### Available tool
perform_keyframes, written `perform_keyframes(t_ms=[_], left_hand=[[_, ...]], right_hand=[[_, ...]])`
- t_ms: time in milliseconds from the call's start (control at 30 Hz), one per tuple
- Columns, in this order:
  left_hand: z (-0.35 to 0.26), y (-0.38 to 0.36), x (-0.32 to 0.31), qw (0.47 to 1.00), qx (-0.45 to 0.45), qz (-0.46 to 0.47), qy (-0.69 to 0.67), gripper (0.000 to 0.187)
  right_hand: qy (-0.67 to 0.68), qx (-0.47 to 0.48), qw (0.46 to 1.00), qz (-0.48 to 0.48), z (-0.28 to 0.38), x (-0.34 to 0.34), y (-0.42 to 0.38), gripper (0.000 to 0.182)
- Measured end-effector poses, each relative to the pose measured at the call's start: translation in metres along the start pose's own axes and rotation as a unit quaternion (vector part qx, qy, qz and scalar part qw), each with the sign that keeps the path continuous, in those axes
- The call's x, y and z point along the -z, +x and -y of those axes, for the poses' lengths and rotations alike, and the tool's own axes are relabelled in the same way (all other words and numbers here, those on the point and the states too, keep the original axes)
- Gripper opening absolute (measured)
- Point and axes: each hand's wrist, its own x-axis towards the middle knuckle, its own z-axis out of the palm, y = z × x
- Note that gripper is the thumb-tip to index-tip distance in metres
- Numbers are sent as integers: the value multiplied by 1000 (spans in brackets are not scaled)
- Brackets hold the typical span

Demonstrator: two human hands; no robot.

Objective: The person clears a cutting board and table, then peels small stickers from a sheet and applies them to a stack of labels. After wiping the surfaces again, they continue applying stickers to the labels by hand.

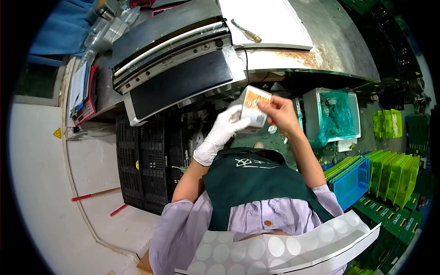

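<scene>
A small white and orange printed packet (255, 107) is held up in front of the dark green apron. My left hand (230, 123), in a white glove, grips its lower left side. My bare right hand (280, 114) pinches its right side, with the thumb on the printed face. Across my lap lies a sheet of round white stickers (256, 250), partly cut off by the bottom of the view.
A wrapping machine (178, 78) stands ahead on the left. A sickle-like knife (246, 31) lies on a white board (270, 20). To the right are a white bin (312, 117) with a green bag, blue and green baskets (352, 183), and black crates (144, 160) at left.
</scene>
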Motion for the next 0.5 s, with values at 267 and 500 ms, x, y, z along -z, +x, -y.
perform_keyframes(t_ms=[267, 500], left_hand=[[15, 1, 2, 991, 91, -93, -32, 24], [-1, 7, -11, 993, 40, -109, -28, 24]], right_hand=[[11, 36, 999, 13, 9, 23, 3, 26], [-46, 109, 987, 106, 10, -4, -9, 29]])
